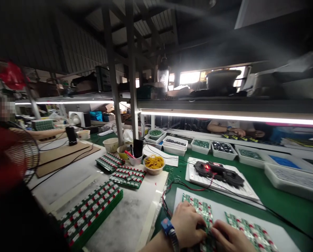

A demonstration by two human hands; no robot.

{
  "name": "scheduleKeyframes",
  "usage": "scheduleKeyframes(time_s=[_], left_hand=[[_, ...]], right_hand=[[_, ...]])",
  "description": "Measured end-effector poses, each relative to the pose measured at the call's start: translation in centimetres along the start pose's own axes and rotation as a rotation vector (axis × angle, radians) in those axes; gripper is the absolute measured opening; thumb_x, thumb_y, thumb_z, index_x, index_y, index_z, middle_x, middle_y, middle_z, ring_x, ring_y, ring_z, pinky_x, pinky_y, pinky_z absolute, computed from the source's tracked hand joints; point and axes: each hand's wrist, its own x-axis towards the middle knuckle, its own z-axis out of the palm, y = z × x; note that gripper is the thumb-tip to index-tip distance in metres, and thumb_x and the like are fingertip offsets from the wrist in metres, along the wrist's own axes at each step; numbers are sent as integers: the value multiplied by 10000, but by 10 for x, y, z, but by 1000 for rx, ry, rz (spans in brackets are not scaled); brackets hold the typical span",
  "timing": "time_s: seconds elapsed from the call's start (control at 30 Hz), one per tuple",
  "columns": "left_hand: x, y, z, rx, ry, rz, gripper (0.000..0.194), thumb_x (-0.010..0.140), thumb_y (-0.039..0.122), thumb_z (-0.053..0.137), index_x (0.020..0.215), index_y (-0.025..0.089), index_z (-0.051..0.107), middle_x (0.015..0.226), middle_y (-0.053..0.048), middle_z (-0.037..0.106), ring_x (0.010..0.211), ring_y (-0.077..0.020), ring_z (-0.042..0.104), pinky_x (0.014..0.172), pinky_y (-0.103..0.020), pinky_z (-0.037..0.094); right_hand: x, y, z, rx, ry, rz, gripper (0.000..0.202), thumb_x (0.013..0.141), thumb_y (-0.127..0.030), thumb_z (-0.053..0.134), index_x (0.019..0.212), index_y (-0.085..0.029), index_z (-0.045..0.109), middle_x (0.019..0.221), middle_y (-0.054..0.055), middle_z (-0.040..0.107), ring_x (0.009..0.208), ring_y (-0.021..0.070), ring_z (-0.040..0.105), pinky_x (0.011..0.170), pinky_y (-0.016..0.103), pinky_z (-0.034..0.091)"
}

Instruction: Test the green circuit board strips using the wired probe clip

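My left hand [187,225], with a blue wrist strap [167,226] on its wrist, lies curled over a green circuit board panel [197,204] fitted with white and red parts. Its fingers close on the panel's surface and edge. Close beside it, my right hand [231,238] has thumb and fingertips pinched at the panel's right side; whatever is between them is hidden. To the right lies a second circuit board panel [251,229]. Both panels rest on a white sheet [178,196] on the green bench.
Left stands a stack of board panels [93,210], with more panels [129,176] behind. A bowl of yellow rubber bands [154,162], trays of small parts [222,148] and a black device with a red display [218,171] sit beyond. Cables cross the bench. A person in red [1,157] is at left.
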Motion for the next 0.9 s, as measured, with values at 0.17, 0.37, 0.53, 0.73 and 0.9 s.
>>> scheduleKeyframes(time_s=[0.17,0.37,0.53,0.73,0.9], left_hand=[[-4,7,-10,-22,-23,-11,210,759,283,670,961,301,726,892,-9,662,972,-229,504,926,-356,397],[-5,9,-8,-17,-1,-6,164,760,243,665,904,294,727,870,-2,636,964,-223,494,911,-347,394],[-3,13,-9,43,13,18,98,761,219,682,835,261,730,837,-12,627,968,-232,486,917,-370,375],[-2,13,-13,34,52,67,115,776,186,681,858,254,724,849,-6,637,940,-222,494,913,-376,374],[4,7,-9,28,124,52,189,813,185,653,961,278,722,872,-15,644,932,-230,503,897,-386,393]], right_hand=[[-6,-16,-3,-70,17,25,267,853,-382,387,676,-223,509,707,28,659,693,204,597,632,252,407],[-7,-25,-5,-105,25,96,169,855,-262,446,721,-213,536,750,22,667,721,187,600,643,241,380],[-7,-25,-6,-45,27,139,114,812,-205,521,709,-197,569,728,14,664,723,179,595,642,233,375],[-7,-24,-8,178,36,120,89,787,-169,523,716,-189,575,626,-23,588,595,143,571,556,207,404],[0,-26,-8,219,97,228,150,842,-205,474,768,-185,603,559,-32,549,501,135,531,473,208,387]])
